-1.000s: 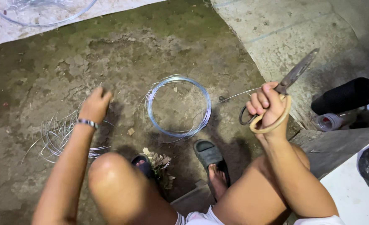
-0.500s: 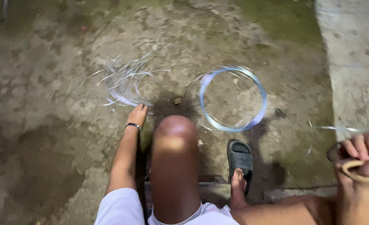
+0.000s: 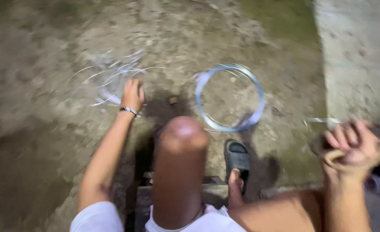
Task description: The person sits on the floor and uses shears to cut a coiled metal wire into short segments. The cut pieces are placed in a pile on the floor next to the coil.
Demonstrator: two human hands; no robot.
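Open ground: bare dirt left of the wire scraps (image 3: 112, 81).
Between hands: coil (image 3: 230, 97), knee (image 3: 182, 137) and sandal (image 3: 237, 157) stand in the way.
Right edge: concrete slab (image 3: 361, 56) borders the dirt.

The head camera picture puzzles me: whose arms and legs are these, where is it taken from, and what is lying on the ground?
There is no machine here. A person wears a camera on the head, so you look down on their own body: a bare knee in the middle and a foot in a dark sandal below the ring. The picture is blurred by motion.

The left hand, with a bracelet at the wrist, reaches out onto a loose heap of thin wire pieces on the dirt ground. Whether it grips any, I cannot tell.

Beside that heap lies a round coil of wire, flat on the ground and apart from both hands.

The right hand is closed around the looped handle of a tool; too little of it shows to name it. A paler concrete strip runs along the right.
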